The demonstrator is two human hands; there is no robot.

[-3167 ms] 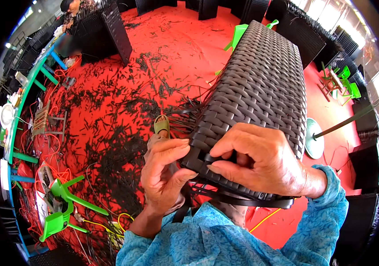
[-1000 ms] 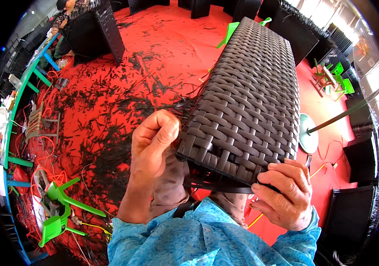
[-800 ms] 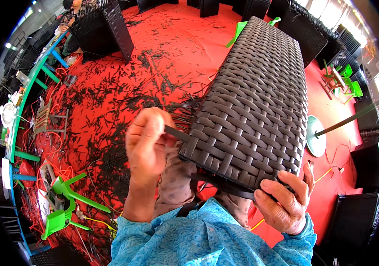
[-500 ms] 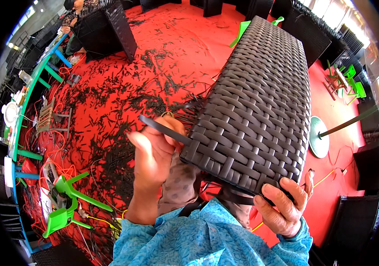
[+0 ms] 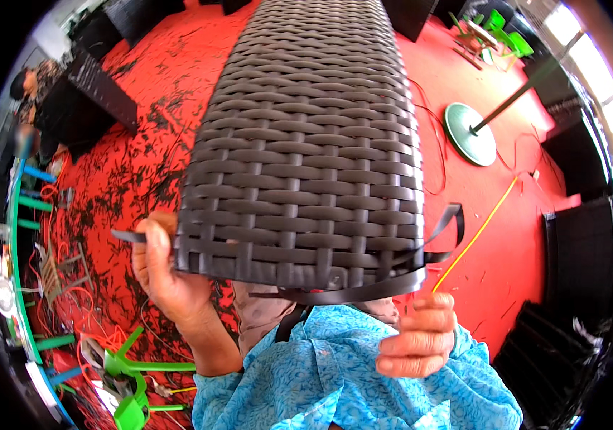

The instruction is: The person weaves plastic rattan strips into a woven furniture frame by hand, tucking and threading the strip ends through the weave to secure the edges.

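Observation:
A dark brown woven wicker panel (image 5: 306,165) stretches away from my lap, its near edge above my shirt. At its near left corner my left hand (image 5: 177,283) is closed, thumb over a flat plastic strip (image 5: 129,235) whose end pokes out to the left. Another loose strip (image 5: 349,294) runs along the near edge, and a strip loop (image 5: 457,222) curls out at the near right corner. Below that corner, apart from the panel, my right hand (image 5: 417,340) has its fingers curled in; whatever they may hold is hidden.
Dark strip offcuts (image 5: 134,165) litter the red floor. Right of the panel are a green round stand base (image 5: 470,134) and a yellow cable (image 5: 478,233). A green plastic stool (image 5: 131,380) lies at the lower left. A person (image 5: 34,89) works at the far left beside a black panel (image 5: 84,107).
The panel has swung left and now points straight ahead. My left hand has closed over the strip; my right hand has come off the panel's corner and curled up.

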